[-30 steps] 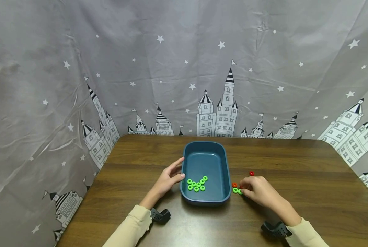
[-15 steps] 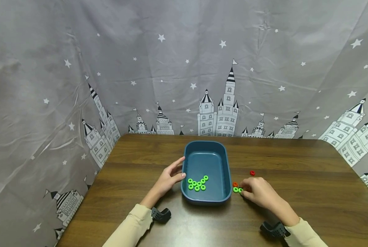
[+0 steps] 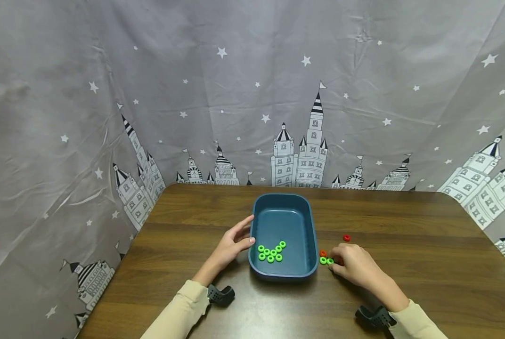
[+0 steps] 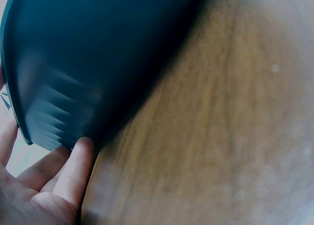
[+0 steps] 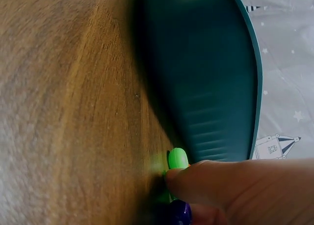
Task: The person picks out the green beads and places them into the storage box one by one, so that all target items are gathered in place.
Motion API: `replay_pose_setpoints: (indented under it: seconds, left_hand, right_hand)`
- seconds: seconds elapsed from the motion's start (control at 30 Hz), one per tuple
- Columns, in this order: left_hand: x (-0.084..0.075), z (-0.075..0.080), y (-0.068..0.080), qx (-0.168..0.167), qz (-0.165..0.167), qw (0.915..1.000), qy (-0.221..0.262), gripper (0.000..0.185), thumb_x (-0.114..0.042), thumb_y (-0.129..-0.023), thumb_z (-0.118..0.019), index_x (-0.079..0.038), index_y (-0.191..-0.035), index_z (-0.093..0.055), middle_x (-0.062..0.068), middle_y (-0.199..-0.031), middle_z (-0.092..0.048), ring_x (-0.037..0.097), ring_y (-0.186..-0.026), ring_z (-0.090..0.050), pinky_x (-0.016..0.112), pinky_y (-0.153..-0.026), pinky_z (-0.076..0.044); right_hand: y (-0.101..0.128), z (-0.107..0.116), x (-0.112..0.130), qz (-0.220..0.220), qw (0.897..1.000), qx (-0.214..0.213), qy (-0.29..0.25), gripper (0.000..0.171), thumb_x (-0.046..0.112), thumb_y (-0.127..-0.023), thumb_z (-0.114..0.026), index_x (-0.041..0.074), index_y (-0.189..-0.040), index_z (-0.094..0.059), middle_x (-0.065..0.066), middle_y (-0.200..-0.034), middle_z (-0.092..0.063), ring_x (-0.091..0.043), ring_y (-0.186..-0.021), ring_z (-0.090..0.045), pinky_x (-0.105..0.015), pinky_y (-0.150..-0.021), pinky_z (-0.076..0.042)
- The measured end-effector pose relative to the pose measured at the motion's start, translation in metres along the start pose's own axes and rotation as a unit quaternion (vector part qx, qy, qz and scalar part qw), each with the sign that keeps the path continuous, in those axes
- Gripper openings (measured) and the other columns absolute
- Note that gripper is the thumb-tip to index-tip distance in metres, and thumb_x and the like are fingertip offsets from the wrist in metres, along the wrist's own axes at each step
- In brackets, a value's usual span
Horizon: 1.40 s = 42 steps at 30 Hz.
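Observation:
A dark blue tray (image 3: 307,221) stands mid-table with several green rings (image 3: 271,253) in its near half. My left hand (image 3: 247,230) rests against the tray's left wall (image 4: 98,53), fingers (image 4: 78,161) fairly straight. To the right of the tray, my right hand (image 3: 335,262) lies on the table with its fingers curled. Its fingertips (image 5: 211,178) pinch a green ring (image 3: 329,261) (image 5: 177,158). Just left of that one lies another green ring (image 3: 322,260). An orange ring (image 3: 322,253) lies just behind that pair. A red ring (image 3: 346,238) lies farther back.
The wooden table (image 3: 405,245) is backed and flanked by a grey curtain (image 3: 252,94) printed with stars and castles. The tray's right wall (image 5: 206,72) rises right next to the ring under my right hand. Something dark shows under that hand in the right wrist view.
Hardly anything has moved. My right hand has settled slightly closer over the green ring beside the tray. The left hand has stayed on the tray.

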<state>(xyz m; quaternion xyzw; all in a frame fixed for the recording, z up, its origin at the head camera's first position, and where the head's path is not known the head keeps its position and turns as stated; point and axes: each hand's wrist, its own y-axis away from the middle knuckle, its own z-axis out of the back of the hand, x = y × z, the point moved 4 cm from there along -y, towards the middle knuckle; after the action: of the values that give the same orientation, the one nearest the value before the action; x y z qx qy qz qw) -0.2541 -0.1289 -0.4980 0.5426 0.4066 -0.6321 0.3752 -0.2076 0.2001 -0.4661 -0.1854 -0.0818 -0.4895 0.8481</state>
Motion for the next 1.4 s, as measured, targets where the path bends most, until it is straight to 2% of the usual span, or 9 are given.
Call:
replay_pose_setpoints:
  seconds: [0.5, 0.7, 1.0, 1.13, 1.4]
  left_hand:
    - [0.001, 0.000, 0.000, 0.000, 0.005, 1.0000, 0.000, 0.068, -0.006, -0.098, -0.061, -0.007, -0.160, -0.032, 0.034, -0.156, -0.039, 0.050, -0.138, -0.049, 0.036, -0.101, -0.057]
    - [0.000, 0.000, 0.000, 0.000, 0.006, 1.0000, 0.001, 0.068, -0.005, -0.098, -0.061, -0.007, -0.160, -0.032, 0.034, -0.156, -0.039, 0.050, -0.138, -0.048, 0.037, -0.101, -0.057]
    - [0.001, 0.001, 0.000, 0.001, 0.006, 1.0000, 0.004, 0.068, -0.006, -0.098, -0.061, -0.007, -0.160, -0.032, 0.034, -0.156, -0.039, 0.050, -0.139, -0.048, 0.040, -0.102, -0.056]
    - [0.001, 0.001, 0.000, 0.001, 0.006, 1.0000, 0.003, 0.068, -0.008, -0.098, -0.062, -0.008, -0.160, -0.033, 0.034, -0.156, -0.039, 0.050, -0.139, -0.048, 0.041, -0.102, -0.056]
    - [0.001, 0.000, 0.000, 0.001, 0.007, 1.0000, 0.000, 0.068, -0.007, -0.098, -0.062, -0.008, -0.160, -0.033, 0.034, -0.156, -0.040, 0.049, -0.139, -0.049, 0.041, -0.102, -0.056]
  right_hand:
    - [0.000, 0.000, 0.000, -0.010, 1.000, 0.006, 0.005, 0.015, 0.015, -0.077, -0.083, 0.020, -0.077, -0.068, 0.010, -0.066, -0.044, 0.000, -0.060, -0.035, -0.020, -0.051, -0.027]
    - [0.000, 0.003, 0.000, -0.012, 1.000, 0.007, -0.003, 0.012, 0.014, -0.078, -0.082, 0.018, -0.079, -0.070, 0.011, -0.067, -0.046, 0.000, -0.061, -0.037, -0.019, -0.052, -0.029]
    - [-0.007, 0.015, -0.002, -0.024, 1.000, -0.003, -0.013, 0.010, 0.012, -0.081, -0.081, 0.013, -0.090, -0.077, 0.008, -0.077, -0.069, -0.002, -0.069, -0.061, -0.023, -0.060, -0.050]
    - [-0.012, 0.023, -0.002, -0.025, 0.999, -0.015, -0.022, 0.009, 0.010, -0.082, -0.080, 0.010, -0.091, -0.077, 0.004, -0.081, -0.073, -0.004, -0.067, -0.064, -0.023, -0.059, -0.051]
    - [-0.025, 0.033, 0.003, -0.013, 0.998, -0.037, -0.047, 0.011, 0.005, -0.084, -0.075, 0.005, -0.095, -0.077, 0.000, -0.083, -0.076, -0.001, -0.064, -0.063, -0.020, -0.056, -0.050]
